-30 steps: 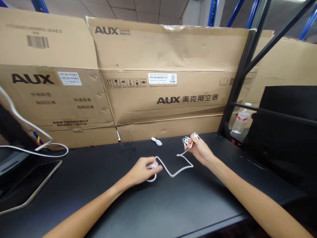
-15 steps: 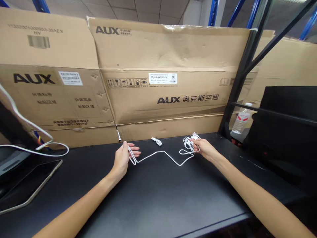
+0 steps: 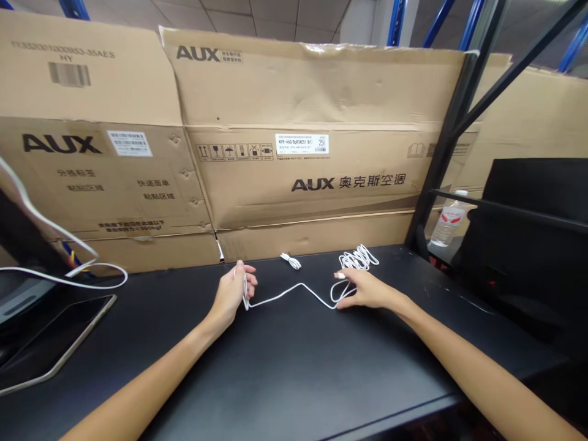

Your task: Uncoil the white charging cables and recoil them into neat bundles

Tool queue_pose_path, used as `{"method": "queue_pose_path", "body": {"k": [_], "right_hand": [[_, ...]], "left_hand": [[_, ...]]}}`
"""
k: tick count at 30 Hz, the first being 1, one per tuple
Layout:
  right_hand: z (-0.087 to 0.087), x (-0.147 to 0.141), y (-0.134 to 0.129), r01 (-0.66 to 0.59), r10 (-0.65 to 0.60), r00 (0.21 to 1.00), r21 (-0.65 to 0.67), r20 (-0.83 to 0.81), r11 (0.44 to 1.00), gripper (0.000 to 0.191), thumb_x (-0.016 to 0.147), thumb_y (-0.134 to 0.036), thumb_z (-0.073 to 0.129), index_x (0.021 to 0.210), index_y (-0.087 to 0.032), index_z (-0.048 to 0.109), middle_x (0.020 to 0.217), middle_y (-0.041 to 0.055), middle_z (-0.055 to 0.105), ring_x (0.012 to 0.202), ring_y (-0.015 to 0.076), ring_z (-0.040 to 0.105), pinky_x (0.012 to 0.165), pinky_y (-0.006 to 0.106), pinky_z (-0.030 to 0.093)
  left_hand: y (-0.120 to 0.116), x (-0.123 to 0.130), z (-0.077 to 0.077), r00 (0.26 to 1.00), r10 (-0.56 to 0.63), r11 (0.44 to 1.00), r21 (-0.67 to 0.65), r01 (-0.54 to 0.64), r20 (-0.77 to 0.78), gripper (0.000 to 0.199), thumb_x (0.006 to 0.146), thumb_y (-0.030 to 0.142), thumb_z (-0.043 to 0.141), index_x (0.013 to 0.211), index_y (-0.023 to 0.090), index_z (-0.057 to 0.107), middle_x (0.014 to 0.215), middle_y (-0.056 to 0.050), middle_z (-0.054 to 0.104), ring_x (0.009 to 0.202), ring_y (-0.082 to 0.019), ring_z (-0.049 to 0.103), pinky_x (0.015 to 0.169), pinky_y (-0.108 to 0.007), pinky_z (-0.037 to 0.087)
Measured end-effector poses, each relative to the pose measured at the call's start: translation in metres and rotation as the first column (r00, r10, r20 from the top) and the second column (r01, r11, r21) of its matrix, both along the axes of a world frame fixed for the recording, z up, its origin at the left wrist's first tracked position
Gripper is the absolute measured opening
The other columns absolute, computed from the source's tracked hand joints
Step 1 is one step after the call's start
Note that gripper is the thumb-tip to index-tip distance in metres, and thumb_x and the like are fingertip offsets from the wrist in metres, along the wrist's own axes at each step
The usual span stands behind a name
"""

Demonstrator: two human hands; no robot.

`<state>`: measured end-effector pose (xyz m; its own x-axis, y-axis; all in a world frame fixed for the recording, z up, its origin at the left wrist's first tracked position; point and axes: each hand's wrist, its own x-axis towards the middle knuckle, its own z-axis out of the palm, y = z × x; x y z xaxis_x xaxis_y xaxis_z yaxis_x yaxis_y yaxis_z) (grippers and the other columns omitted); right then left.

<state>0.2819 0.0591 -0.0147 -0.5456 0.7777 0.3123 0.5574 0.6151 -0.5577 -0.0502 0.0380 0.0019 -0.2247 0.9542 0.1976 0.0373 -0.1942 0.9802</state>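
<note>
Near the back edge of the black tabletop [image 3: 294, 367], a thin white cable [image 3: 275, 296] lies stretched sideways, its long axis running left to right across the person and roughly parallel to that edge. From its left end it rises in a shallow line to a low peak near the middle, dips again, then curls into a loop and on into a loose tangled coil [image 3: 356, 260] at the right, up by the table's back edge. The left hand [image 3: 229, 294] stands on its side at the cable's left end, fingers closed, pinching a doubled length that drops to the table beside the palm. From that grip the cable leads away toward the person's right. The right hand [image 3: 367, 289] is the nearer to the coil: it lies palm down with the fingers extended, their tips over the loop and the coil just beyond them, and no closed hold on the cable shows. Behind the middle of the cable, between the two hands, sits a short bundled white cable [image 3: 291, 261]. Further left, a second white cable [image 3: 64, 278] trails beside a dark tablet-like slab [image 3: 55, 343]. Flattened AUX cardboard cartons [image 3: 298, 177] stand along the back of the table, with a plastic water bottle [image 3: 448, 220] and a black panel [image 3: 528, 202] off to the right and blue rack uprights [image 3: 397, 21] above
</note>
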Motion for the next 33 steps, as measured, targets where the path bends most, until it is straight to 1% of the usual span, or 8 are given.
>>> {"method": "queue_pose_path", "body": {"k": [6,9,13,20,23,27,30,33], "right_hand": [[-0.007,-0.009,0.001,0.025,-0.069,0.962,0.168,0.263,0.985,0.017,0.087,-0.028,0.052,0.093,-0.016,0.063,0.085,0.0113,0.062,0.079,0.0233,0.057,0.073,0.035,0.043],[-0.008,-0.013,0.002,0.03,-0.103,0.959,0.267,0.265,0.963,0.02,0.09,-0.026,0.045,0.082,-0.016,0.061,0.083,0.0109,0.057,0.076,0.0211,0.053,0.069,0.033,0.043],[-0.005,-0.016,-0.001,0.027,-0.107,0.976,0.383,0.191,0.923,0.026,0.093,-0.029,0.04,0.082,-0.016,0.061,0.099,0.0129,0.054,0.091,0.0228,0.05,0.083,0.039,0.042],[-0.005,-0.021,-0.009,-0.177,0.125,0.971,0.258,0.205,0.95,0.026,0.095,-0.029,0.036,0.095,-0.018,0.059,0.101,0.0107,0.057,0.092,0.0204,0.053,0.084,0.035,0.045],[-0.01,-0.022,-0.006,-0.081,0.047,0.992,0.312,0.116,0.947,0.026,0.095,-0.025,0.033,0.09,-0.018,0.057,0.092,0.0109,0.058,0.085,0.0213,0.053,0.078,0.036,0.045],[-0.012,-0.021,-0.002,0.125,-0.123,0.992,0.27,-0.025,0.955,0.028,0.094,-0.023,0.03,0.082,-0.017,0.055,0.075,0.0083,0.057,0.067,0.0193,0.052,0.064,0.033,0.043],[-0.007,-0.021,-0.007,0.151,-0.149,0.989,0.141,-0.024,0.978,0.029,0.093,-0.03,0.035,0.077,-0.018,0.055,0.063,0.0025,0.053,0.056,0.0155,0.047,0.057,0.029,0.038],[0.0,-0.019,-0.014,0.09,-0.09,0.996,0.017,0.014,0.996,0.03,0.081,-0.047,0.056,0.075,-0.018,0.056,0.059,-0.003,0.046,0.052,0.0118,0.041,0.053,0.025,0.034]], "left_hand": [[0.0,-0.002,0.001,1.0,-0.019,0.997,-0.075,0.02,0.009,0.046,0.084,0.056,0.044,0.083,0.011,0.055,0.065,-0.005,0.064,0.048,-0.014,0.06,0.048,-0.026,0.049],[0.0,0.0,0.0,0.996,-0.061,0.995,-0.081,0.056,-0.059,0.045,0.083,0.057,0.044,0.082,0.013,0.054,0.06,-0.001,0.06,0.044,-0.013,0.057,0.044,-0.024,0.046],[-0.004,0.006,-0.003,0.93,-0.199,0.98,-0.038,0.197,-0.309,0.041,0.084,0.055,0.043,0.079,0.015,0.055,0.051,0.005,0.049,0.036,-0.007,0.04,0.038,-0.019,0.03],[-0.009,0.006,0.001,0.723,-0.424,0.896,-0.139,0.422,-0.545,0.025,0.08,0.039,0.052,0.081,0.016,0.059,0.055,0.005,0.047,0.048,-0.008,0.037,0.047,-0.02,0.028],[-0.009,0.001,0.005,0.654,-0.574,0.815,-0.264,0.517,-0.492,0.019,0.07,0.027,0.061,0.085,0.016,0.058,0.057,0.008,0.042,0.051,-0.008,0.034,0.05,-0.02,0.028],[-0.012,-0.001,0.013,0.524,-0.717,0.693,-0.386,0.609,-0.46,0.04,0.055,0.022,0.074,0.091,0.017,0.056,0.063,0.009,0.039,0.057,-0.008,0.033,0.051,-0.02,0.026],[-0.015,0.0,0.019,0.469,-0.713,0.692,-0.41,0.595,-0.521,0.046,0.051,0.027,0.08,0.09,0.017,0.056,0.065,0.008,0.038,0.059,-0.009,0.034,0.052,-0.02,0.026],[-0.016,0.0,0.02,0.45,-0.683,0.714,-0.399,0.575,-0.575,0.032,0.062,0.035,0.074,0.081,0.017,0.057,0.065,0.007,0.043,0.06,-0.01,0.037,0.055,-0.02,0.03]]}}
